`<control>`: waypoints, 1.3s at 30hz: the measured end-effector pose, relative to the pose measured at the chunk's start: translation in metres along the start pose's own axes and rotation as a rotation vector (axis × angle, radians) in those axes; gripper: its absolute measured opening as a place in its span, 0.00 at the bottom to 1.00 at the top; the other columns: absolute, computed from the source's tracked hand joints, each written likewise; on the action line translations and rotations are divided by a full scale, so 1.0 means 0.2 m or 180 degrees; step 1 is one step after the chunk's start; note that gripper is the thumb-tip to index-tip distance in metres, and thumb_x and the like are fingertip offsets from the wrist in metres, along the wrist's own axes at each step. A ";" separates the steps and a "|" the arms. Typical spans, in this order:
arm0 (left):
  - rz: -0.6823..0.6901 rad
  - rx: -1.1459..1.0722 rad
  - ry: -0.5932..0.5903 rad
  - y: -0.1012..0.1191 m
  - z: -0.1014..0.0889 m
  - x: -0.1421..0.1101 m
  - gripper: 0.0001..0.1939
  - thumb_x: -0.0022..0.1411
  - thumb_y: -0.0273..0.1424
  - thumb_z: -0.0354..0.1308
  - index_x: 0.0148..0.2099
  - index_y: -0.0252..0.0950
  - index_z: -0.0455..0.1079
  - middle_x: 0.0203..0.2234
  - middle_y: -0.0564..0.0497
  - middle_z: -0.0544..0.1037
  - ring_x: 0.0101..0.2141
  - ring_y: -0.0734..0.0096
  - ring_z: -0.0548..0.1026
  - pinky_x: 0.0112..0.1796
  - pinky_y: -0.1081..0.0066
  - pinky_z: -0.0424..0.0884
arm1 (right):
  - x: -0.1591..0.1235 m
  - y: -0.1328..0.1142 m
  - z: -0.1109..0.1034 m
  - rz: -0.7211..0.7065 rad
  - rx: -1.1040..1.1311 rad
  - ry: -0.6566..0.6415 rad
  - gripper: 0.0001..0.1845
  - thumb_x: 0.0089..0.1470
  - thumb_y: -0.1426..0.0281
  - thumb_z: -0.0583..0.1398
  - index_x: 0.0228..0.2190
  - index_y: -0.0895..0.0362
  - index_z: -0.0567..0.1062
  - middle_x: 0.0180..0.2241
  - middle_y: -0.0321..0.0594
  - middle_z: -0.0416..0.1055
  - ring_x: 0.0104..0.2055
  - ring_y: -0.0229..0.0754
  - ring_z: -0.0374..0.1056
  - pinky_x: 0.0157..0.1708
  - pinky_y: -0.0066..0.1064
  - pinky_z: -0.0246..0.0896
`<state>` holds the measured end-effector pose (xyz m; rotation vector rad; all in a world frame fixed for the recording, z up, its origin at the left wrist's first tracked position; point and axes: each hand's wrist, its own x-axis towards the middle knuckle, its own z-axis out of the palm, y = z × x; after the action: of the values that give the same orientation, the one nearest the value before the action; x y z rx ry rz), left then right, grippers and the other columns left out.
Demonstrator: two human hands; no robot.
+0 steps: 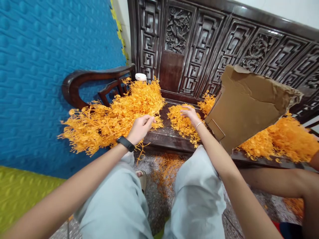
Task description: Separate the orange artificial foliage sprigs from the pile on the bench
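A big heap of orange plastic sprigs point(109, 119) lies on the left end of a dark carved wooden bench point(169, 137). My left hand point(140, 127), with a black band on the wrist, is closed in a pinch at the heap's right edge, gripping a sprig. A smaller flat pile of orange pieces point(180, 124) lies in the middle of the seat. My right hand point(190, 114) rests on top of that pile, fingers bent down into it; a thin bracelet sits on the wrist.
A torn cardboard box flap point(246, 106) stands to the right, with more orange sprigs point(284, 139) behind it. Another person's arm point(281, 182) reaches in at the right. A white lid point(141, 77) sits at the bench back. A blue padded wall is at left. Orange bits litter the floor.
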<state>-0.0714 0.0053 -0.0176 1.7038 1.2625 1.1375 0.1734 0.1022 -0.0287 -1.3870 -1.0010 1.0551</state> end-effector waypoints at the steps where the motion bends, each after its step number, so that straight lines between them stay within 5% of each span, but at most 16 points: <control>1: 0.0014 -0.0042 -0.0001 -0.01 -0.01 0.00 0.14 0.58 0.39 0.47 0.30 0.34 0.66 0.12 0.60 0.56 0.15 0.78 0.55 0.20 0.74 0.51 | -0.03 -0.01 0.02 -0.0114 -0.0076 -0.0437 0.10 0.43 0.78 0.62 0.33 0.61 0.75 0.24 0.36 0.73 0.21 0.30 0.67 0.23 0.21 0.60; 4: 0.0023 -0.0150 -0.0023 0.00 -0.01 0.00 0.14 0.58 0.39 0.48 0.30 0.33 0.66 0.11 0.60 0.56 0.15 0.78 0.55 0.19 0.74 0.51 | -0.13 -0.05 0.08 -0.0447 -0.0222 -0.1554 0.08 0.47 0.68 0.62 0.29 0.61 0.77 0.31 0.42 0.75 0.29 0.33 0.70 0.29 0.22 0.63; 11: 0.0032 -0.0272 -0.0182 0.07 0.01 -0.01 0.13 0.58 0.38 0.48 0.30 0.33 0.66 0.10 0.60 0.57 0.14 0.79 0.55 0.18 0.75 0.52 | -0.32 -0.10 0.21 -0.0157 0.0129 -0.2834 0.16 0.46 0.60 0.63 0.35 0.58 0.77 0.33 0.40 0.75 0.35 0.34 0.69 0.36 0.25 0.65; 18: 0.0017 -0.0312 -0.0227 0.09 0.01 -0.01 0.12 0.57 0.37 0.49 0.28 0.34 0.64 0.11 0.60 0.56 0.14 0.80 0.54 0.18 0.75 0.50 | -0.39 -0.13 0.21 -0.0446 0.0044 -0.2948 0.13 0.41 0.68 0.66 0.33 0.57 0.76 0.31 0.35 0.74 0.36 0.33 0.68 0.36 0.23 0.61; 22: -0.0064 -0.0326 -0.0246 0.10 0.02 -0.02 0.13 0.57 0.37 0.49 0.29 0.34 0.65 0.11 0.61 0.54 0.14 0.80 0.52 0.17 0.75 0.48 | -0.40 -0.15 0.19 -0.0401 0.0015 -0.2671 0.13 0.37 0.71 0.68 0.29 0.58 0.74 0.28 0.33 0.72 0.31 0.32 0.67 0.34 0.24 0.61; 39: -0.0048 -0.0343 -0.0213 0.11 0.04 -0.02 0.11 0.58 0.37 0.50 0.29 0.35 0.62 0.11 0.61 0.55 0.14 0.80 0.53 0.18 0.75 0.49 | -0.37 -0.15 0.10 -0.0304 0.0576 -0.2244 0.17 0.36 0.70 0.68 0.31 0.59 0.72 0.30 0.37 0.76 0.32 0.35 0.71 0.39 0.29 0.66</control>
<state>-0.0569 -0.0043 -0.0014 1.6365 1.1509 1.1104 0.1352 0.0385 0.0048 -0.8090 -1.4115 1.5648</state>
